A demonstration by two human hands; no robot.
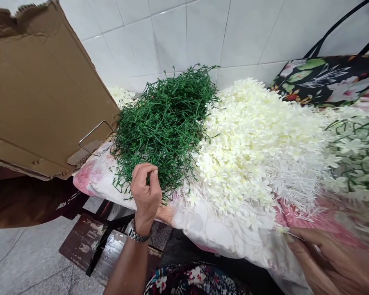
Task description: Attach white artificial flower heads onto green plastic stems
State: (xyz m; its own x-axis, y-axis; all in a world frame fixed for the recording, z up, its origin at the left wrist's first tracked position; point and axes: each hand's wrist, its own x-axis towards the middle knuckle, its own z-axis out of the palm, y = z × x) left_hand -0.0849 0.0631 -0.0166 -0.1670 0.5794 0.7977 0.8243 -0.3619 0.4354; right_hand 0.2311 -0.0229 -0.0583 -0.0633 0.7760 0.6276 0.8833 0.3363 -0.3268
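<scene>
At eight o'clock, the left hand (146,180) is curled nearly closed before green stems (162,123) at eleven, contents unclear; at four, the right hand (329,258) pinches a small pale piece (282,230). Single-piece handling seems underway, calling next for a light pinch.

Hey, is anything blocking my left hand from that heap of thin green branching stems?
Nothing visible does: your left hand is at the near side of the thin green branching stems. The brown cardboard stands to their left, the cream-white flower heap lies to their right.
</scene>
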